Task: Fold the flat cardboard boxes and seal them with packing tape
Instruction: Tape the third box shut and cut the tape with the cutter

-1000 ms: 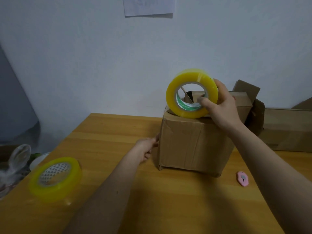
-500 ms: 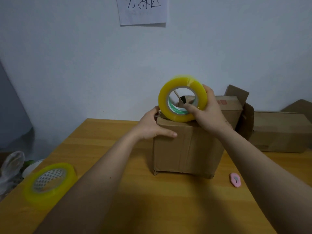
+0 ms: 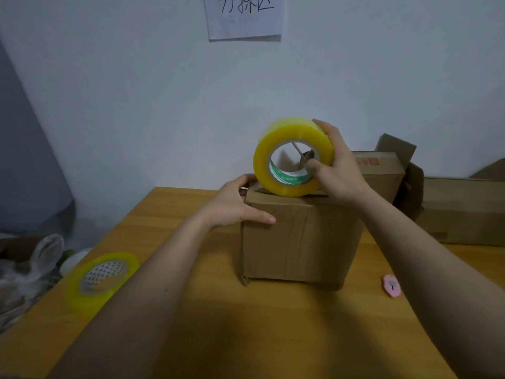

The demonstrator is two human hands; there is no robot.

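A folded brown cardboard box (image 3: 300,242) stands upright on the wooden table (image 3: 246,337). My right hand (image 3: 338,170) grips a yellow roll of packing tape (image 3: 262,160), thumb inside its core, and holds it upright on the box's top left part. My left hand (image 3: 235,203) rests on the box's top left corner, thumb stretched along the front face, fingers over the top edge beside the roll. A second yellow tape roll (image 3: 101,277) lies flat near the table's left edge.
A small pink cutter (image 3: 392,285) lies on the table right of the box. More cardboard boxes (image 3: 461,212) stand behind and to the right. Clear plastic bags (image 3: 30,269) sit off the table's left edge. A paper sheet (image 3: 244,17) hangs on the wall.
My left hand rose from the box's left side to its top left corner. My right hand lowered the tape roll onto the box top.
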